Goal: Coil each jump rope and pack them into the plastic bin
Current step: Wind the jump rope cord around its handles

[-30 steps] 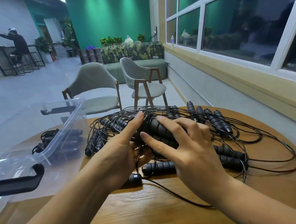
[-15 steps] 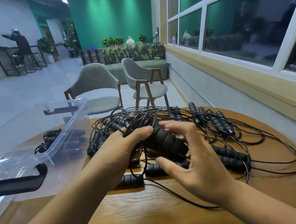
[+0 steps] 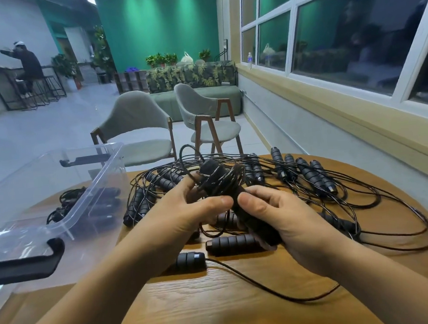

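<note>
Both left hand (image 3: 183, 213) and right hand (image 3: 284, 217) clamp curled fingers round one rope's handles (image 3: 215, 180), above the tangle (image 3: 335, 199), probably for coiling.

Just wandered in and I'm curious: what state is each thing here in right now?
Held jump rope: handles together, cord bunched round them, off the table.
Left hand: grips that rope.
Right hand: grips it too.
Plastic bin: open, no lid on.
Packed ropes: coiled, inside the bin.
Rope pile: loose, tangled on the table.
</note>
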The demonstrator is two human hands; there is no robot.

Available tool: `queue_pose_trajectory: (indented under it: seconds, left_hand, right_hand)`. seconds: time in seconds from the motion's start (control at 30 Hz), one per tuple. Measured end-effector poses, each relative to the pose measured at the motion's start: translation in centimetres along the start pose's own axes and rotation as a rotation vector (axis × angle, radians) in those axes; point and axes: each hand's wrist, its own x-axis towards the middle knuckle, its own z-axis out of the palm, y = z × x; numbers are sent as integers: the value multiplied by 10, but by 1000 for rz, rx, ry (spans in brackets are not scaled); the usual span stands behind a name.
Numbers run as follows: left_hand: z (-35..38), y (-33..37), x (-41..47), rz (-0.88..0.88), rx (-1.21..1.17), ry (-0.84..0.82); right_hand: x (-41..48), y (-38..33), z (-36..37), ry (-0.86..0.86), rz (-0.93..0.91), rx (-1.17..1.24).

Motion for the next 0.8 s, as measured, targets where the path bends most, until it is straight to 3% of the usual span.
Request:
queue_pose_trajectory:
  seconds: [0.5,0.8]
  left_hand:
    - [-31,3,3,-94,-389,-178]
    - [-83,35,-15,-213,-437,196]
  right_hand:
    - [-1,2,5,224,-438,-681]
    - [43,-19,47,141,-705,-1069]
